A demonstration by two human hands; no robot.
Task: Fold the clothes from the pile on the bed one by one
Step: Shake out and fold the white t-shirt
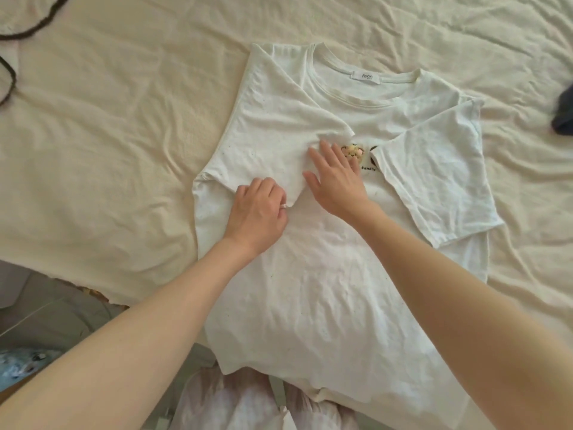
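A white T-shirt (pixel 325 290) lies face up on the cream bed sheet (pixel 108 135), collar away from me. Both sleeves are folded in over the chest, and a small bear print shows between them. My left hand (pixel 259 212) has curled fingers and pinches the hem of the left sleeve (pixel 279 144). My right hand (pixel 336 178) lies flat with straight fingers, pressing the shirt's chest beside that sleeve's edge. The right sleeve (pixel 434 181) lies folded inward, free of both hands.
A dark cord (pixel 12 72) curls at the far left of the bed. A dark garment (pixel 564 113) peeks in at the right edge. The bed's near edge runs along the lower left, with the floor and a blue item (pixel 21 364) beyond it.
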